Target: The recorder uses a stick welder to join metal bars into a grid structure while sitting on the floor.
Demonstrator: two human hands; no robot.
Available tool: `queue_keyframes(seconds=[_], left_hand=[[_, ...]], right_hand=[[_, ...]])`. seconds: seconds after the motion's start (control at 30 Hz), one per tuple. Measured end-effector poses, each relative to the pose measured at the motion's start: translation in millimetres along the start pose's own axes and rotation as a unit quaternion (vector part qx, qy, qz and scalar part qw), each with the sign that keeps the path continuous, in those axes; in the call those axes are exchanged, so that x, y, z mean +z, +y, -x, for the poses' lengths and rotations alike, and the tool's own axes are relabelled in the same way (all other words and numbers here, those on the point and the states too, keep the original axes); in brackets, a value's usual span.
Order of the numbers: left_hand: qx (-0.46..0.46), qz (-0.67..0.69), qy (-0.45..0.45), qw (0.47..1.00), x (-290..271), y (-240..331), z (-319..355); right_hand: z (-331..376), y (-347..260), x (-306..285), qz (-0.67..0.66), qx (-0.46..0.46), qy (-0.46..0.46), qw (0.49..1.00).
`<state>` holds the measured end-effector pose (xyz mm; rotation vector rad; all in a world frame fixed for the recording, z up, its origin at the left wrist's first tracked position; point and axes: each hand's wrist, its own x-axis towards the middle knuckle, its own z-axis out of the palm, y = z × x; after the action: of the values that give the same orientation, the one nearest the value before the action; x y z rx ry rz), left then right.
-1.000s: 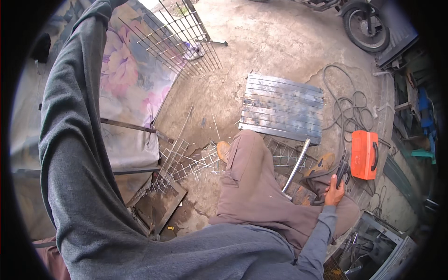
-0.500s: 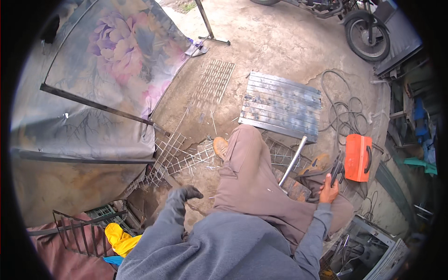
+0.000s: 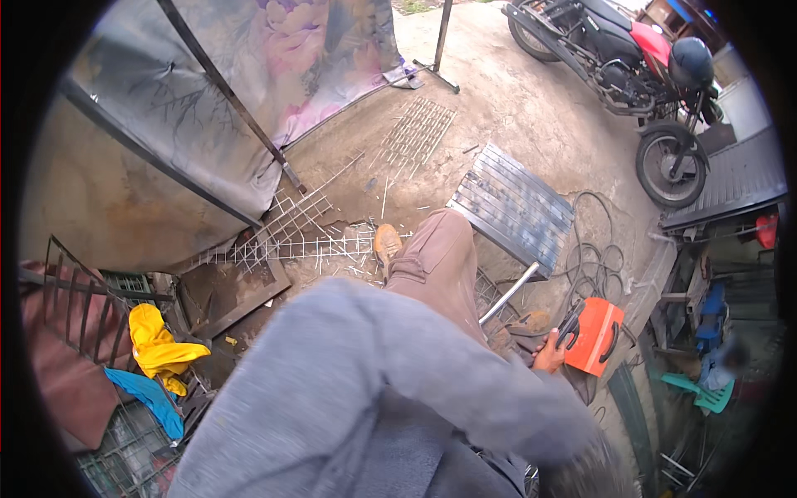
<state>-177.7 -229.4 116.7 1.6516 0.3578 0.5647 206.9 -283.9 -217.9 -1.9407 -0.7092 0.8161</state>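
My right hand [image 3: 549,352] is bare and closed around a black hand tool [image 3: 570,325], whose exact kind I cannot make out. It is held beside an orange box with a black handle [image 3: 594,335]. My left arm, in a grey sleeve, crosses in front of my body to the lower right. At its end my left hand [image 3: 596,466], in a dark glove, is smeared by motion, so its fingers cannot be read. A slatted metal stand [image 3: 516,207] is in front of my knees, with a bright metal tube [image 3: 509,294] at its near edge.
Wire mesh [image 3: 311,246] and metal scraps lie around my boot [image 3: 386,243]. Cable [image 3: 599,259] coils right of the stand. A flowered sheet [image 3: 290,66] on a metal frame stands left. A motorcycle [image 3: 623,75] is parked far right. Yellow cloth [image 3: 158,344] is at left.
My left arm has swung from the left across my body to the lower right. My right hand, still holding the black tool, has shifted slightly left and down in view. The view has turned.
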Motion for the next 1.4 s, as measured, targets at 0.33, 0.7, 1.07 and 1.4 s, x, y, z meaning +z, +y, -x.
queue_keyframes(seconds=[0.33, 0.7, 1.07, 1.4], left_hand=[[0.067, -0.024, -0.022, 0.997, 24, 52, -28], [0.179, -0.143, -0.146, 0.962, 38, 44, -96], [0.245, -0.179, -0.225, 0.926, 65, 64, -138], [0.297, -0.151, -0.237, 0.913, 111, 55, -162]], right_hand=[[8, -20, -2, -0.041, -0.024, 0.035, 0.998], [22, -17, -1, -0.093, -0.03, 0.042, 0.994], [30, -32, -7, -0.093, -0.021, 0.04, 0.995], [24, -28, -7, -0.114, -0.042, 0.05, 0.991]])
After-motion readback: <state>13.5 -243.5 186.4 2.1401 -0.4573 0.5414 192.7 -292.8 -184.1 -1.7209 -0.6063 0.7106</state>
